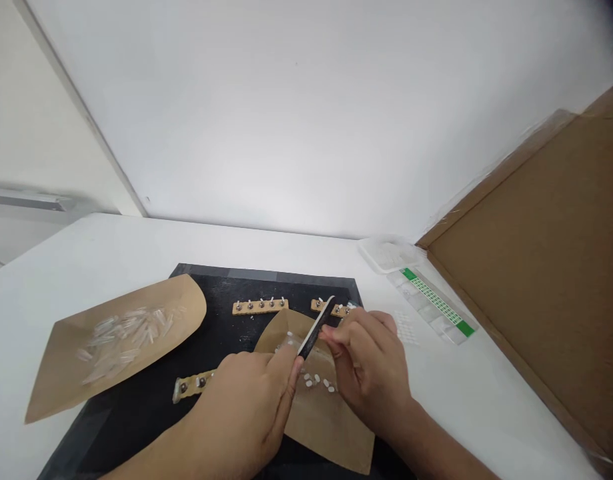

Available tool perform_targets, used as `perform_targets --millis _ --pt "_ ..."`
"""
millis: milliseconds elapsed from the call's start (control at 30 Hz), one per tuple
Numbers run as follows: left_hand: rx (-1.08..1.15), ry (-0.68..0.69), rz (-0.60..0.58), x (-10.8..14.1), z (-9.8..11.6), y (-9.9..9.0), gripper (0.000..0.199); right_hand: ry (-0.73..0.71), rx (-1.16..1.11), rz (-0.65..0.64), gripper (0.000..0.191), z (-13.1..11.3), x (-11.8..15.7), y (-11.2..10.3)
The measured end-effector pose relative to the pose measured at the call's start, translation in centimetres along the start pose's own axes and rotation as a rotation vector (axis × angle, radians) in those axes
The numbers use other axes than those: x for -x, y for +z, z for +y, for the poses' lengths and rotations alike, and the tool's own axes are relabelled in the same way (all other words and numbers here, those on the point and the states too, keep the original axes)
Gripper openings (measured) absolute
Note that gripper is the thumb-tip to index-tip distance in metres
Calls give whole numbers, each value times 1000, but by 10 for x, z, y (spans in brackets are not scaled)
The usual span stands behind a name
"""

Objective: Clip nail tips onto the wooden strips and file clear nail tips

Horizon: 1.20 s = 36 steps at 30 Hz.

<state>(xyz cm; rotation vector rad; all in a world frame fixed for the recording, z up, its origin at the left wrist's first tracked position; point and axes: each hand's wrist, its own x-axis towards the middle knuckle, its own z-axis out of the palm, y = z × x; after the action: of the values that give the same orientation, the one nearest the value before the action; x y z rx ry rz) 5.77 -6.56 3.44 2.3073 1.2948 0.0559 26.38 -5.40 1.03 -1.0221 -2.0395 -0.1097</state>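
My left hand [259, 393] is closed around the lower end of a slim black and white stick, like a nail file [316, 328], that points up and away. My right hand [361, 353] is pinched beside the stick's right edge; whatever lies between its fingertips is too small to make out. Beneath both hands lies a brown paper sheet [331, 427] with several small white oval pieces [316, 379] and a clear plastic bag partly hidden by the fingers. Behind it, a cardboard strip [260, 307] holds several small metal studs with white bits.
At left, brown paper [56, 360] bears many clear nail-tip-like pieces [131, 330]. More studded strips sit on the black board [216, 287], one [189, 385] by my left wrist. A green-labelled clear case [436, 303], a white tray [381, 257] and a cardboard wall [536, 267] stand right.
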Motion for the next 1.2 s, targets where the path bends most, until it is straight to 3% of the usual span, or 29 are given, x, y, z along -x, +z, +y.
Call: perform_targets --millis 167,500,700,800,900,1067,1200 --pt "-27 16 -50 2 3 -7 41 11 -33 -10 25 1 -3 -3" --pt "-49 -11 0 2 0 -4 40 36 -42 -13 23 -1 -5 1" --pt "-55 2 -57 4 4 -9 34 -48 -68 -44 24 -4 -4 0" --pt "-69 -6 -56 4 5 -10 39 31 -2 7 23 -3 -5 -1" --pt "-76 -8 -72 4 5 -9 41 29 -43 -41 23 -1 -5 -1" --pt "-76 2 -35 2 2 -4 39 39 -3 -9 24 1 -6 -1" --pt "-52 22 27 2 -2 -1 36 -43 -65 -89 25 -1 -5 -1"
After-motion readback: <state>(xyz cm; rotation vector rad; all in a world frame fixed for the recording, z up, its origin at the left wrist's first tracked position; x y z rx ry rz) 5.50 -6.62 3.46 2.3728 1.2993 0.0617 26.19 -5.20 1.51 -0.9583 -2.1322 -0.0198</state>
